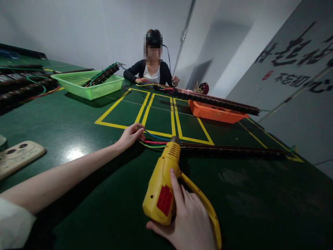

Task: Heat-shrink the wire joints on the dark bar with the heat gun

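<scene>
My right hand [191, 211] is closed around a yellow heat gun [163, 180] with a red label, its index finger laid along the body. The metal nozzle [175, 139] points away from me, close to several coloured wires [156, 142]. These blue, red and yellow-green wires run from the end of a long dark strip-like bar [229, 150] lying on the table. My left hand [132, 135] pinches the wires near their left ends. The heat gun's body hides part of the wires where they meet the bar.
A green basket [91, 91] with a wired bar stands at back left, beside stacked bars [23, 83]. An orange basket [218, 113] lies under another long bar at right. Across the green table [85, 180] sits a person [153, 69] handling wires. A phone [22, 156] lies left.
</scene>
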{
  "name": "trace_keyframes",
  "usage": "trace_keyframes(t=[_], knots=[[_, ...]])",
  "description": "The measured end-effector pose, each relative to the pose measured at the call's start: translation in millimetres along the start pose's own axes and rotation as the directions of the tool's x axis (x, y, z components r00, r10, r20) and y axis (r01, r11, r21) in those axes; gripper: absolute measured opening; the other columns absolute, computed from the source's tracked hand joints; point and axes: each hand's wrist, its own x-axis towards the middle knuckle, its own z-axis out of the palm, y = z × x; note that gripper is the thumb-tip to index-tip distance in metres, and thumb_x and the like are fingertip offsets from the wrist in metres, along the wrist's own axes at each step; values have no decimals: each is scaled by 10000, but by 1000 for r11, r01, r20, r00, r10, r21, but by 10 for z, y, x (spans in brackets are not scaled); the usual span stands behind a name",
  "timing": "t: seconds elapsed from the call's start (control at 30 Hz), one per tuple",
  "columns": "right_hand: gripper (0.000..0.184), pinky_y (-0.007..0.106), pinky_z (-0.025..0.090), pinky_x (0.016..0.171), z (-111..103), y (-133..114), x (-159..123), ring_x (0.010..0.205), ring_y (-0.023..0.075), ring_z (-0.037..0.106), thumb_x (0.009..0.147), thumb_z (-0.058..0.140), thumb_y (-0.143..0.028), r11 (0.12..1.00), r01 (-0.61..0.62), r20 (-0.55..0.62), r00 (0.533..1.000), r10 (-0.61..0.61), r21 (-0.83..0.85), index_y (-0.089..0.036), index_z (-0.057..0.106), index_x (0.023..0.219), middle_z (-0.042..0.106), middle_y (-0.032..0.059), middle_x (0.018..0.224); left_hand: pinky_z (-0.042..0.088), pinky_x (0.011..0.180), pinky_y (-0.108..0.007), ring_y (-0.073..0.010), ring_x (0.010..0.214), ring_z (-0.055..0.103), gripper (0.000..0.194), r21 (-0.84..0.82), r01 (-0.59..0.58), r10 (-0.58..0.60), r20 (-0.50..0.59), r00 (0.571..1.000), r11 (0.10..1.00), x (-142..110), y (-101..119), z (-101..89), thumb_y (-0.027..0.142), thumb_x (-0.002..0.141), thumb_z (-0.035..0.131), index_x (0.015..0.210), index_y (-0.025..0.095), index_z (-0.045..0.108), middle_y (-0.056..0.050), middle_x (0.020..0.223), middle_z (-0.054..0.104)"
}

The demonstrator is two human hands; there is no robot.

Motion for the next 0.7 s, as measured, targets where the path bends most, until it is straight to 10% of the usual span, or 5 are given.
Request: trace_keyframes(t=[0.17, 0.47, 0.7], knots=[[1274, 435, 509, 826, -2, 237, -61, 1085, 311, 548, 521, 707, -653, 984, 131, -14, 991, -133, -120, -158, 12, 1468, 507, 135, 1274, 495, 630, -234, -123, 646, 614, 428, 11, 33, -33, 0, 999, 999, 25, -29, 9, 482, 803, 513, 1006, 105, 496, -52, 726, 618], [505, 318, 509, 675, 75, 494, -271, 834, 185, 630, 689, 671, -361, 994, -48, 28, 998, 51, -101, -273, 414, 1116, 628, -15, 926, 499, 659, -220, -107, 677, 613, 423, -53, 59, -60, -10, 998, 997, 26, -39, -6, 458, 784, 546, 1009, 102, 516, -68, 859, 624], [553, 370, 470, 805, 148, 460, -320, 925, 202, 592, 690, 673, -255, 992, -1, -35, 999, -3, -130, -235, 358, 1143, 593, 22, 991, 499, 674, -217, -133, 758, 634, 434, 27, -35, 37, -85, 996, 999, -3, 6, 8, 497, 784, 546, 1021, 134, 558, -81, 1059, 596]])
